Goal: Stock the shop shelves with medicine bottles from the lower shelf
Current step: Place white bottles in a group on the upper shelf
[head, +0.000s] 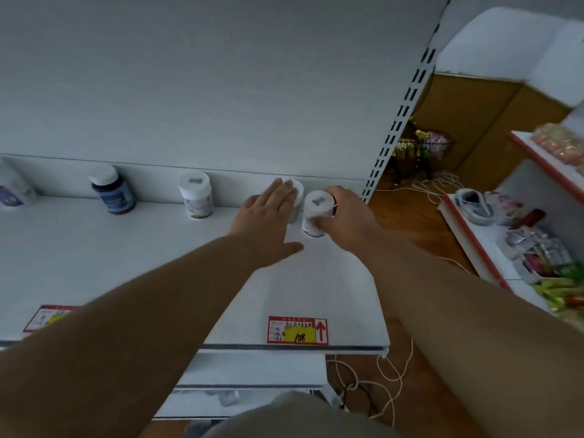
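Right hand [341,216] grips a light, stiff white bottle [316,213] round its body; left hand [268,222] lies flat, fingers straight, against the neighbouring bottle [297,192].

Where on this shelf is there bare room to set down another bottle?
Free: between the dark blue bottle and the white bottle; also the front strip behind the price tag. Crowded: the right end, where the left hand and right hand handle two bottles.

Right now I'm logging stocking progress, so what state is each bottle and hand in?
right hand: grips a white bottle, upright on the shelf
left hand: fingers straight, resting on a second white bottle
third white bottle: upright, capped, untouched
dark blue bottle: upright, capped
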`<state>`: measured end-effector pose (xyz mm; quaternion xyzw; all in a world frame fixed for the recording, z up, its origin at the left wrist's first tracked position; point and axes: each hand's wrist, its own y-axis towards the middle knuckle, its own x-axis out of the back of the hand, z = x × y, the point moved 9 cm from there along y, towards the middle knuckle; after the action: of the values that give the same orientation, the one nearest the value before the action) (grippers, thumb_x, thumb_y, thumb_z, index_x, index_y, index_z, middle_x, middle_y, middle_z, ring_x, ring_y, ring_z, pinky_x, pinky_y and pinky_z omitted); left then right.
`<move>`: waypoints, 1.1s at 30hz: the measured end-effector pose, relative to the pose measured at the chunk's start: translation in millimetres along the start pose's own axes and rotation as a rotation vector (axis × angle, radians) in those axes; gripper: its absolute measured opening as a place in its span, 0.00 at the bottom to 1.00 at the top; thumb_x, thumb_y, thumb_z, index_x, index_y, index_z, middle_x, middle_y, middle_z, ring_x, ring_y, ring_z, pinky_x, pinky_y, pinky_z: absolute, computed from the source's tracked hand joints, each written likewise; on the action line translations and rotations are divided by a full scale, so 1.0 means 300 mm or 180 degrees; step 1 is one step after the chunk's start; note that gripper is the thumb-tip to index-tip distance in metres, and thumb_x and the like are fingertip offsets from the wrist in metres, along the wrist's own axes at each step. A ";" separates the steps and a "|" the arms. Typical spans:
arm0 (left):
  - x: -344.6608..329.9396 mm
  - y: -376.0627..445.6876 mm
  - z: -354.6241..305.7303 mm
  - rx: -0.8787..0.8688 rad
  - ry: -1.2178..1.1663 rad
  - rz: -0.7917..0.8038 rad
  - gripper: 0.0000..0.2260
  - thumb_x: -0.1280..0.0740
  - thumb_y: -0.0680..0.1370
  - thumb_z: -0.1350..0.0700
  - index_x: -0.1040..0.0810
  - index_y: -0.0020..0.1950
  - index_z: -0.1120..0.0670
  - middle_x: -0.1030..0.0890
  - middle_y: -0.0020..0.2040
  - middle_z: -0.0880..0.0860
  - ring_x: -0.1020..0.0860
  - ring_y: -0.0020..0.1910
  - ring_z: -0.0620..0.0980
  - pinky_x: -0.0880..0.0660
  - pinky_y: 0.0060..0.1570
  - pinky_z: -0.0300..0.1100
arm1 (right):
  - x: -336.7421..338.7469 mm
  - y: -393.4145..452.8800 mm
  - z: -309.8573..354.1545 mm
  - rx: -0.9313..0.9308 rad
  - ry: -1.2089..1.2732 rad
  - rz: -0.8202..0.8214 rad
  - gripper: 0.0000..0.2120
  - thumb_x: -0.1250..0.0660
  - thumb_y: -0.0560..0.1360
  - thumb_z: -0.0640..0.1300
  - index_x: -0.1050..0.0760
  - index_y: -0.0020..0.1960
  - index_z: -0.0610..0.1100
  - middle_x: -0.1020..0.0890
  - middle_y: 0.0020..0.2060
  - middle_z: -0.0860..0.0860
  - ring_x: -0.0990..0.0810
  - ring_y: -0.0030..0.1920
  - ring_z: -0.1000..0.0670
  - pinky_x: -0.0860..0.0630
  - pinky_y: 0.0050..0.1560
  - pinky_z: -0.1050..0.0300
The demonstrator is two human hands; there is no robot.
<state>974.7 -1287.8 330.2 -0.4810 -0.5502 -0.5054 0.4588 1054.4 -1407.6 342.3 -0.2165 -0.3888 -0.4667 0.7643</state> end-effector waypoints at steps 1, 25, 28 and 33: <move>-0.009 0.005 -0.005 -0.0011 0.0019 0.0039 0.47 0.36 0.75 0.33 0.56 0.81 0.56 0.54 0.81 0.51 0.57 0.80 0.50 0.49 0.75 0.48 | -0.007 0.015 -0.009 -0.0001 -0.0040 -0.0025 0.22 0.24 0.71 0.50 0.27 0.61 0.46 0.20 0.52 0.51 0.21 0.50 0.48 0.26 0.46 0.53; 0.089 -0.266 0.089 0.0391 -0.0583 -0.0247 0.40 0.33 0.75 0.39 0.47 0.80 0.51 0.42 0.79 0.52 0.42 0.77 0.54 0.43 0.75 0.51 | 0.011 -0.192 0.223 0.0444 -0.0848 -0.0626 0.26 0.28 0.74 0.51 0.33 0.67 0.45 0.29 0.64 0.43 0.29 0.63 0.42 0.26 0.61 0.46; 0.110 -0.412 0.183 0.0434 -0.0695 -0.0235 0.37 0.33 0.76 0.40 0.43 0.79 0.51 0.37 0.77 0.52 0.38 0.76 0.55 0.42 0.74 0.51 | -0.070 -0.290 0.371 0.0605 -0.0724 -0.0665 0.26 0.30 0.75 0.54 0.32 0.68 0.45 0.29 0.65 0.43 0.29 0.63 0.42 0.26 0.60 0.44; 0.161 -0.747 0.476 0.0659 -0.0613 -0.0244 0.34 0.31 0.74 0.40 0.36 0.76 0.51 0.31 0.73 0.53 0.31 0.70 0.57 0.35 0.68 0.52 | -0.311 -0.443 0.727 0.0969 -0.0443 -0.0479 0.24 0.31 0.76 0.53 0.30 0.67 0.43 0.27 0.63 0.43 0.27 0.62 0.41 0.27 0.60 0.44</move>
<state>743.9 -1148.1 342.6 -0.4561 -0.6588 -0.4145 0.4314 827.2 -1267.9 395.5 -0.1004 -0.5220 -0.4422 0.7224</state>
